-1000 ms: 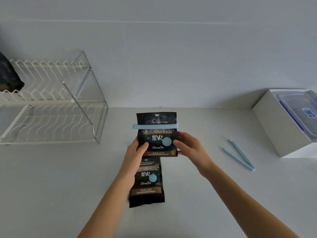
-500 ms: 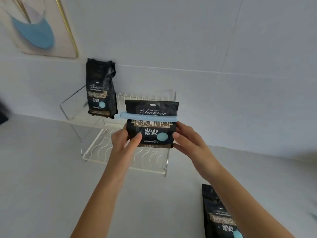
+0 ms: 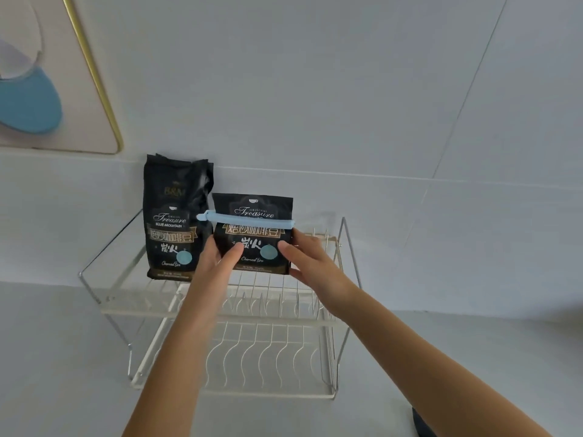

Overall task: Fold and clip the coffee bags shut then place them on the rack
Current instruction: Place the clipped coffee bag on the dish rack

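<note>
A black coffee bag (image 3: 252, 244) with a light blue clip (image 3: 249, 219) across its folded top stands upright on the upper tier of the white wire rack (image 3: 220, 313). My left hand (image 3: 217, 257) grips its left edge and my right hand (image 3: 310, 260) grips its right edge. A taller black coffee bag (image 3: 173, 219) with an unclipped, crumpled top stands just left of it on the same tier, close beside or touching it. The corner of another black bag (image 3: 421, 424) shows at the bottom right edge.
The rack stands on a white counter against a white wall, with a metal frame at each end and a bare lower tier (image 3: 268, 357). A framed picture (image 3: 47, 74) with a gold edge hangs on the wall at upper left.
Both hands have carried the clipped bag from above the counter over to the rack's upper tier, beside the taller bag. My view has turned left toward the rack.
</note>
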Tool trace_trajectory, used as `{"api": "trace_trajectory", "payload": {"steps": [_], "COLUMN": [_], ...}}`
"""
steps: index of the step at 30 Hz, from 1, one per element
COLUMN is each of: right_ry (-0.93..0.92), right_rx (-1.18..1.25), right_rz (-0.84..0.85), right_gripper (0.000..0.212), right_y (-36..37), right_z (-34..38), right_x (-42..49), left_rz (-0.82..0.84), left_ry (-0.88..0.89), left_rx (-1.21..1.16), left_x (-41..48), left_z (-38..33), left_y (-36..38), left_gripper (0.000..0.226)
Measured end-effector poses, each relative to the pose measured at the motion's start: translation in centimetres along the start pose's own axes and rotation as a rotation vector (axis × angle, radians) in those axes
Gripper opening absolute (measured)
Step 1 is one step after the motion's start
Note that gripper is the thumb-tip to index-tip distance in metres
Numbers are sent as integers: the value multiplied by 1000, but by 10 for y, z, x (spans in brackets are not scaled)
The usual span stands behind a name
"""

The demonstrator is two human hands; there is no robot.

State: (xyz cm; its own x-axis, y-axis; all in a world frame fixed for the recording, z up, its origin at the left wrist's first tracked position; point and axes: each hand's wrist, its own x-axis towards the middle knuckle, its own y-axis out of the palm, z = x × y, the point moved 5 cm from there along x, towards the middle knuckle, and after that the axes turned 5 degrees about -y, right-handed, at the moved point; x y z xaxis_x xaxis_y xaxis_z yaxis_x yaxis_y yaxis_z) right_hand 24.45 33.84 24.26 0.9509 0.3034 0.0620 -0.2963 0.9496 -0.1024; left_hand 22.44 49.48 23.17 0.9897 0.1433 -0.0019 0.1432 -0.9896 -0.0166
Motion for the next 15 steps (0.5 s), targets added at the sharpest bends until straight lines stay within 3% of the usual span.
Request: {"api": "trace_trajectory", "payload": {"steps": [4,9,12,15], "right_ry": [133,186,175,140], "right_rx": [-14,-102,-88,-72], "right_rz": [-24,4,22,69], "right_gripper": [23,38,36,28], "right_y": [12,22,20,20], "right_z": [-35,-58,-56,-54], "right_x": [31,53,58,56], "left_rz": [-14,1,11,34], "left_ry": [-101,-209,-216,-168], "left_rx": [-45,-61,-23,38], "left_x": [26,42,44,40], "left_z": [25,50,54,50], "left_y": [-18,-32,-32,-30], "left_gripper": [23,38,52,47]}}
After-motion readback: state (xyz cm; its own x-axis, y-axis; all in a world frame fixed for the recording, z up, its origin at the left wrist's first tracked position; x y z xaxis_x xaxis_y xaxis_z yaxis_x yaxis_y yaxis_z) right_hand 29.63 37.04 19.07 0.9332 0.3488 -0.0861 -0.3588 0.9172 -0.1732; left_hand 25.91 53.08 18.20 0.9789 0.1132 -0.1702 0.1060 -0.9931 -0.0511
